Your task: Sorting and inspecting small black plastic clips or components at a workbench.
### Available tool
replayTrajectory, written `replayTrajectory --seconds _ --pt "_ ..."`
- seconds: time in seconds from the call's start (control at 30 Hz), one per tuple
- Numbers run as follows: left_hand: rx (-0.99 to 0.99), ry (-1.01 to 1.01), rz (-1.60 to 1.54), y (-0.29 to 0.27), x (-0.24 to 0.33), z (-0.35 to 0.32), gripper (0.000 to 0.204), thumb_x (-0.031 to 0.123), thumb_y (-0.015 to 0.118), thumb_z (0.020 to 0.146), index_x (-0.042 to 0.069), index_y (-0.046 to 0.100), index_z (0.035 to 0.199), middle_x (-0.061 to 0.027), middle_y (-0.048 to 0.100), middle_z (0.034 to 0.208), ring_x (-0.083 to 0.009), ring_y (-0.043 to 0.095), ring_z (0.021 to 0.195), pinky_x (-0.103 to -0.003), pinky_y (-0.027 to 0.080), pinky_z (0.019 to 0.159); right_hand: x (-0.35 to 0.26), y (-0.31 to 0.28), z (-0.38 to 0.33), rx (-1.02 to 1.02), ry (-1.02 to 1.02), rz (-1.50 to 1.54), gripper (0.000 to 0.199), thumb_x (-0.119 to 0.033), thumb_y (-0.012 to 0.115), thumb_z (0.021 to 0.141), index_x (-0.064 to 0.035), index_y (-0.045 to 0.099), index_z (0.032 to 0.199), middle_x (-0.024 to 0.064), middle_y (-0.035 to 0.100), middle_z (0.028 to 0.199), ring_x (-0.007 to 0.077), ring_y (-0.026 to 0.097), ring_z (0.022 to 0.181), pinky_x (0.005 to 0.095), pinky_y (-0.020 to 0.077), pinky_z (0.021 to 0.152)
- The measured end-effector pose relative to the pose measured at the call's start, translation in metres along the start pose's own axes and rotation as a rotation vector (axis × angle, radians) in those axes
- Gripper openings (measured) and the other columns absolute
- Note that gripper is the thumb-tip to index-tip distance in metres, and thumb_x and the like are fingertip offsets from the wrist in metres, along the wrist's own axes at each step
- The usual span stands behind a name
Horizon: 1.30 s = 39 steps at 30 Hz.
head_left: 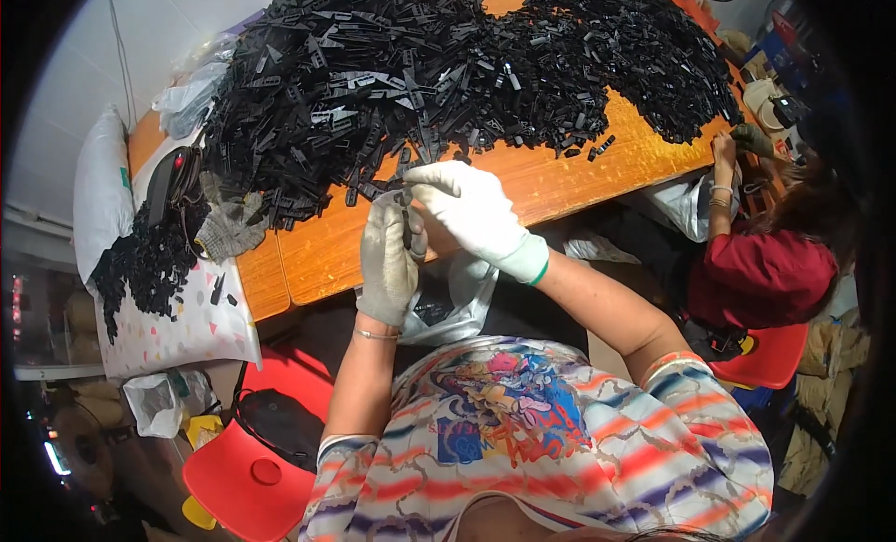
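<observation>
My left hand (385, 262), in a pale work glove, is closed around a small black plastic part (408, 227) just past the table's near edge. My right hand (471, 211), in a white glove with a green cuff, comes in from the right. Its fingers curl over the upper end of that same part, closed on it. The gloves cover much of the part, so its full shape is hidden. Beyond both hands a large heap of black plastic parts (373, 85) spreads over the wooden table (523, 183).
Left of the table, more small black parts (154, 262) lie on a patterned cover beside a grey glove (233, 225). A white plastic bag (457, 304) hangs below my hands. A red chair (247, 477) stands at lower left. To the right sits a co-worker in a dark red shirt (761, 276).
</observation>
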<state>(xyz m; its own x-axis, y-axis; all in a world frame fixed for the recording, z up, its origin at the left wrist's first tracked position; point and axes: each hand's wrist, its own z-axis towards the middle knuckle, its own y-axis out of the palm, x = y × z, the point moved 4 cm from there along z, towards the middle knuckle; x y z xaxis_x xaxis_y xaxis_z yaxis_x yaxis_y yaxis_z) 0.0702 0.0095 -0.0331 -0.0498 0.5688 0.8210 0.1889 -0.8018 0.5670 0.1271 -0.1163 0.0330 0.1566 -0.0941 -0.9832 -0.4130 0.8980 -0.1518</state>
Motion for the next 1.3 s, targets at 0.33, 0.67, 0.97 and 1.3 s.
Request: replayTrajectory --seconds 0.33,0.67,0.97,1.3 --pt "0.016 -0.02 0.077 0.005 -0.001 -0.006 0.021 0.02 0.043 0.104 0.008 0.05 0.119 0.0035 0.049 0.084 -0.0006 0.044 0.063 -0.013 0.035 0.051 0.025 0.012 0.0 0.042 -0.078 -0.085 0.024 -0.01 0.061 0.091 0.0011 0.065 0.112 0.0094 0.067 0.1 0.0139 0.066 0.084 0.027 0.0522 0.075" --pt "0.075 -0.001 0.261 0.006 -0.008 -0.015 0.016 0.022 0.044 0.103 0.007 0.049 0.099 0.0037 0.043 0.072 -0.0005 0.03 0.05 -0.016 0.023 0.043 0.021 0.014 -0.001 -0.177 -0.202 -0.73 0.021 -0.024 0.058 0.088 -0.0072 0.059 0.1 0.0159 0.066 0.087 0.0355 0.066 0.077 0.0425 0.0529 0.066" --pt "0.235 -0.251 0.213 0.007 -0.021 -0.008 0.023 0.021 0.041 0.101 0.006 0.048 0.086 0.0033 0.039 0.063 -0.0024 0.03 0.043 -0.02 0.023 0.037 0.045 0.016 -0.003 -0.163 -0.396 -0.786 0.013 -0.019 0.057 0.084 -0.0067 0.052 0.084 0.0158 0.06 0.072 0.0373 0.063 0.066 0.047 0.05 0.057" --pt "0.178 -0.177 0.596 0.021 -0.023 0.007 0.026 0.015 0.044 0.094 0.0 0.056 0.076 0.0009 0.047 0.06 -0.0074 0.039 0.047 -0.025 0.031 0.044 0.048 -0.006 -0.006 -0.127 -0.333 -0.887 0.015 -0.024 0.059 0.084 -0.0095 0.056 0.086 0.0139 0.062 0.068 0.0366 0.063 0.064 0.0466 0.0507 0.057"
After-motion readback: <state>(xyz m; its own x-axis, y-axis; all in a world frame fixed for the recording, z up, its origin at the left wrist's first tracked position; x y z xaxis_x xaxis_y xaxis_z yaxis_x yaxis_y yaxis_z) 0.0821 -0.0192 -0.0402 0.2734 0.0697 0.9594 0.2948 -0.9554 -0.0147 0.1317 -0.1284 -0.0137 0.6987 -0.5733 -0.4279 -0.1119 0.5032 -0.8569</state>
